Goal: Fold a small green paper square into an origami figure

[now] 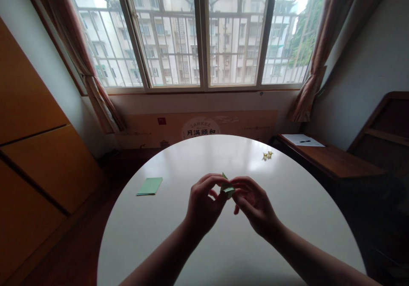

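Above the middle of the white round table (204, 252), a small folded piece of green paper (227, 188) is held between both hands. My left hand (206, 198) pinches it from the left, thumb below and fingers above. From the right, my right hand (254, 201) grips it with thumb and index finger, the other fingers curled behind. Parts of the paper stick up and out between the fingertips; the rest is covered by them. A stack of green square paper (150, 186) lies on the table to the left.
Small yellowish folded shapes (267, 155) rest near the table's far right edge. Beyond, a wooden bench (338, 158) carries a white sheet (302, 140) with a dark pen (305, 141). A printed box (143, 126) stands under the window. Wooden cabinets (41, 167) are at left.
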A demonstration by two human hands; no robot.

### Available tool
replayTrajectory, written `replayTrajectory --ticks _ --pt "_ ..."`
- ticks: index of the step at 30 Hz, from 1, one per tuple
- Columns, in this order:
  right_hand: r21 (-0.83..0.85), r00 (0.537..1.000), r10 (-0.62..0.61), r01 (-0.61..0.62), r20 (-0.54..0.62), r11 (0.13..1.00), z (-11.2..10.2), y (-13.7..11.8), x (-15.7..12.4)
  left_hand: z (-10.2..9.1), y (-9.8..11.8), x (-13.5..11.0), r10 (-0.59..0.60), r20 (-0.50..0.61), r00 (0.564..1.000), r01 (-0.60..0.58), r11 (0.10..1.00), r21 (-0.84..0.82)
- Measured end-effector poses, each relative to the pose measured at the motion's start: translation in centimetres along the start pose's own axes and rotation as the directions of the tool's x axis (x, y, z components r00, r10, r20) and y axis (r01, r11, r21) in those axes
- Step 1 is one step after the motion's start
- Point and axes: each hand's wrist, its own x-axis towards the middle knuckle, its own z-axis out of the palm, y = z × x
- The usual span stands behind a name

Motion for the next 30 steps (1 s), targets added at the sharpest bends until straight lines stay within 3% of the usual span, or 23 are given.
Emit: replayTrajectory --ticks 4,15,24,30 --pt "0.069 1.0 0.004 -0.002 -0.029 0.998 -0.13 0.04 0.18 0.09 -0.07 0.02 0.006 -0.014 1.0 -0.006 1.0 0.001" --pt "0.283 0.97 0.241 -0.224 -0.029 0.933 -0.3 0.69 0.71 -0.19 -0.2 -0.04 0.048 0.002 0.999 -0.048 0.998 0.037" --pt "0.421 0.935 0.353 -0.337 0.042 0.842 -0.11 0.56 0.82 -0.14 -0.07 -0.08 -0.033 0.032 0.999 0.035 0.998 -0.057" --pt "0.433 0.929 0.367 -0.346 0.036 0.832 -0.11 0.43 0.86 -0.05 0.0 -0.12 -0.06 0.032 0.998 0.062 0.997 -0.05"
